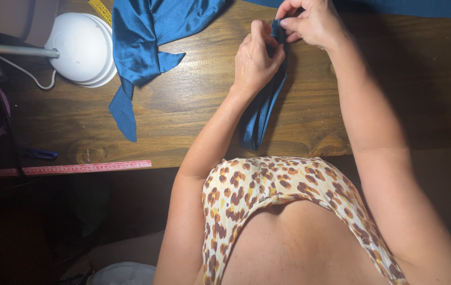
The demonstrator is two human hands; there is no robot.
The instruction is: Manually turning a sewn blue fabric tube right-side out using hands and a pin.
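A narrow blue fabric strip [261, 113] lies on the wooden table [194, 100], its lower end reaching almost to the near edge. The left hand [254, 58] and right hand [310, 21] both pinch its top end, fingers closed on the cloth; that pinched end is mostly hidden between them. A larger blue fabric piece [146, 37] lies well apart to the left, cut off by the top edge. A white lamp base [83, 47] stands beyond it. A red measuring tape [85, 168] runs along the near edge.
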